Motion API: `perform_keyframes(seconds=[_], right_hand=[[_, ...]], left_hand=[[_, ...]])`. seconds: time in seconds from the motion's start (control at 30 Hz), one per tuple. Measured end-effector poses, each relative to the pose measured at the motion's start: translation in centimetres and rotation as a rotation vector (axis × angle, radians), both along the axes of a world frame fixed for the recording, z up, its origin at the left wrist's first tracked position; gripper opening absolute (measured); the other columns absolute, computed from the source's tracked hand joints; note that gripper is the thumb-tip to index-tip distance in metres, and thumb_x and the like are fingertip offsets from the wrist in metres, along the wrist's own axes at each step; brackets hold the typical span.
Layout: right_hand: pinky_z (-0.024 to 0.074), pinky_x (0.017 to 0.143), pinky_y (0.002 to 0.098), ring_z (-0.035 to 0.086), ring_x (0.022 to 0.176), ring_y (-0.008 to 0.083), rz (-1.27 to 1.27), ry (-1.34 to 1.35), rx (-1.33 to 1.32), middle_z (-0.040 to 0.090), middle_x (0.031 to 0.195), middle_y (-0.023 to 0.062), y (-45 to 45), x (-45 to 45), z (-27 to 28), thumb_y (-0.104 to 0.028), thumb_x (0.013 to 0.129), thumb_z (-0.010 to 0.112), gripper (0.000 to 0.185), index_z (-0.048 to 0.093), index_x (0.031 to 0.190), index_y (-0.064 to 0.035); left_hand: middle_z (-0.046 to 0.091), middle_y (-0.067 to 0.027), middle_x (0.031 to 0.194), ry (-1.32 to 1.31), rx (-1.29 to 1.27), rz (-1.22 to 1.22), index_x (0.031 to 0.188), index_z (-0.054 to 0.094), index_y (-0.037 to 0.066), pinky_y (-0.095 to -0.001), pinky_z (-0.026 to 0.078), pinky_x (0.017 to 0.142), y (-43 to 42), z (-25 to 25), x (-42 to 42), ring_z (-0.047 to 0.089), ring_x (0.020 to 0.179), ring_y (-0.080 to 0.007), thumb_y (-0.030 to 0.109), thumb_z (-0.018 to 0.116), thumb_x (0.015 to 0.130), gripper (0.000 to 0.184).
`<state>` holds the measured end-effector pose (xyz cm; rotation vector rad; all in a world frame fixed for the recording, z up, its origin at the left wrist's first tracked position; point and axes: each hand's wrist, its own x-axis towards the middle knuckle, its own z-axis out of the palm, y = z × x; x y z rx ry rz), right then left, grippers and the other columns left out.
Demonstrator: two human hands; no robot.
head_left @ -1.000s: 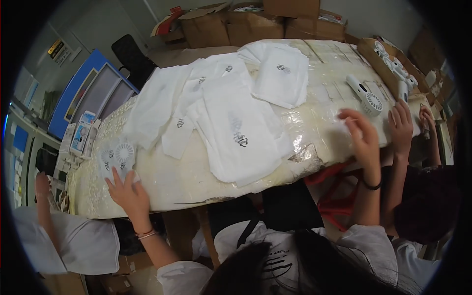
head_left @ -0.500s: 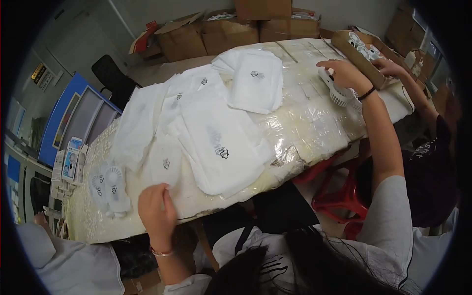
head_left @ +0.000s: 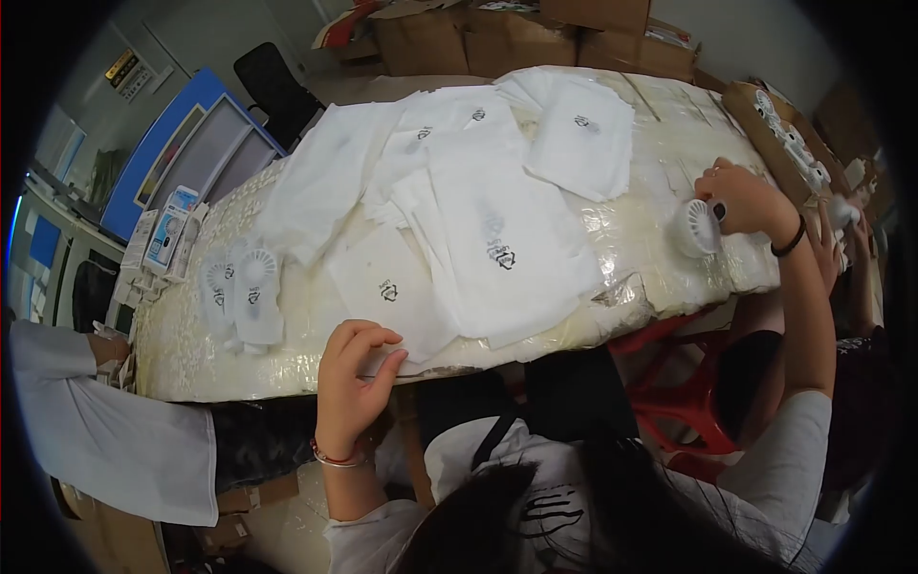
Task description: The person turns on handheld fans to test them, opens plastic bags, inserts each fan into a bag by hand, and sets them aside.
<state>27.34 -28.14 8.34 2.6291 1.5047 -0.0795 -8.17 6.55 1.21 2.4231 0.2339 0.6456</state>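
Observation:
My right hand (head_left: 748,203) is closed around a white handheld fan (head_left: 697,228) at the right of the table; the fingers hide its handle, and its round slotted head shows beside them. My left hand (head_left: 356,381) is at the table's front edge, fingers curved and thumb apart from the index finger. Just beyond its fingertips lies a white pouch (head_left: 368,277) with a black printed mark. A stack of similar white pouches (head_left: 478,220) spreads across the middle. At the left, bagged fans (head_left: 251,297) lie side by side, visible through thin white pouches.
A cardboard box (head_left: 755,120) of fans stands at the far right, near another person's hands (head_left: 832,234). Small retail boxes (head_left: 170,234) stand at the left edge, close to another person's sleeve (head_left: 57,346). A red stool (head_left: 684,392) is below the table.
My view has shifted, so the table appears farther left. My right hand now has a fan in its grip, held nearer the table's front. My left thumb and index finger have parted.

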Motion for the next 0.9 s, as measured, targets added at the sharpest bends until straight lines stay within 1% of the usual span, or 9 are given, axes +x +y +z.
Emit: perform_keyframes(seconds=[0.07,0.2,0.27,0.3,0.33,0.4,0.5,0.73,0.9], right_hand=[[0.0471,0.075,0.0389,0.058,0.079,0.0316,-0.048,0.090,-0.014,0.064,0.090,0.0087,1.0,-2.3,0.1,-0.006,0.054,0.071,0.030,0.063,0.083,-0.0079],[0.0492,0.067,0.0351,0.060,0.068,0.0295,-0.050,0.277,0.163,0.065,0.090,0.0076,2.0,-4.5,-0.6,-0.009,0.061,0.067,0.030,0.061,0.090,-0.0053],[0.0481,0.064,0.0280,0.060,0.070,0.0180,-0.305,0.698,0.711,0.063,0.084,0.0062,2.5,-7.3,-1.2,-0.011,0.070,0.067,0.037,0.056,0.105,-0.0032],[0.0473,0.065,0.0239,0.057,0.071,0.0104,-0.316,0.832,0.917,0.058,0.085,0.0050,2.6,-8.0,-2.9,-0.012,0.080,0.065,0.042,0.048,0.117,-0.0003],[0.0473,0.065,0.0239,0.057,0.071,0.0104,-0.317,0.830,0.914,0.058,0.085,0.0050,2.8,-8.7,-4.2,-0.012,0.080,0.065,0.042,0.048,0.117,-0.0003],[0.0477,0.067,0.0249,0.058,0.072,0.0112,-0.292,1.042,1.237,0.057,0.091,0.0054,3.4,-10.3,-6.3,-0.010,0.086,0.062,0.041,0.045,0.121,0.0001],[0.0478,0.069,0.0272,0.059,0.075,0.0134,-0.197,1.188,1.471,0.058,0.093,0.0075,5.1,-13.1,-7.6,-0.009,0.087,0.059,0.035,0.045,0.118,0.0007],[0.0492,0.072,0.0310,0.060,0.079,0.0182,-0.261,1.246,1.514,0.060,0.101,0.0165,5.4,-13.4,-8.4,-0.011,0.086,0.058,0.038,0.045,0.119,0.0024],[0.0492,0.076,0.0295,0.061,0.082,0.0154,-0.222,1.266,1.476,0.061,0.103,0.0129,5.1,-13.4,-8.5,-0.010,0.087,0.060,0.037,0.046,0.119,0.0012]], left_hand=[[0.056,-0.0098,0.087,0.064,-0.046,-0.015,0.087,0.062,0.003,-0.0314,0.047,0.074,-0.2,0.3,0.1,0.057,0.081,-0.0245,0.003,0.071,0.071,0.019],[0.055,-0.0092,0.085,0.061,-0.040,-0.057,0.084,0.061,0.003,-0.0316,0.046,0.072,0.2,-0.3,0.5,0.056,0.079,-0.0241,0.003,0.070,0.071,0.016],[0.055,-0.0081,0.081,0.065,-0.048,-0.067,0.082,0.060,0.002,-0.0315,0.045,0.070,0.3,-0.8,0.7,0.055,0.078,-0.0236,0.004,0.070,0.071,0.015],[0.055,-0.0081,0.081,0.062,-0.051,-0.064,0.082,0.060,0.002,-0.0315,0.045,0.070,0.2,-0.8,0.8,0.055,0.078,-0.0236,0.004,0.070,0.071,0.015],[0.056,-0.0079,0.079,0.075,-0.033,-0.036,0.082,0.060,0.002,-0.0314,0.045,0.069,0.1,-0.8,0.9,0.055,0.077,-0.0236,0.004,0.070,0.072,0.014],[0.056,-0.0077,0.078,0.084,-0.013,-0.021,0.081,0.059,0.002,-0.0313,0.044,0.068,-0.1,-0.7,1.2,0.055,0.075,-0.0235,0.005,0.070,0.072,0.014],[0.057,-0.0085,0.078,0.086,-0.053,-0.008,0.080,0.059,0.001,-0.0311,0.044,0.067,-0.5,-0.2,1.3,0.055,0.073,-0.0231,0.006,0.068,0.074,0.012],[0.058,-0.0091,0.073,0.175,-0.079,0.033,0.079,0.060,0.000,-0.0303,0.044,0.064,-0.3,-0.1,1.7,0.054,0.068,-0.0214,0.005,0.067,0.076,0.009],[0.061,-0.0080,0.076,0.133,-0.118,0.076,0.084,0.062,-0.001,-0.0268,0.042,0.062,0.1,-0.1,1.3,0.053,0.066,-0.0164,0.004,0.067,0.077,0.010]])
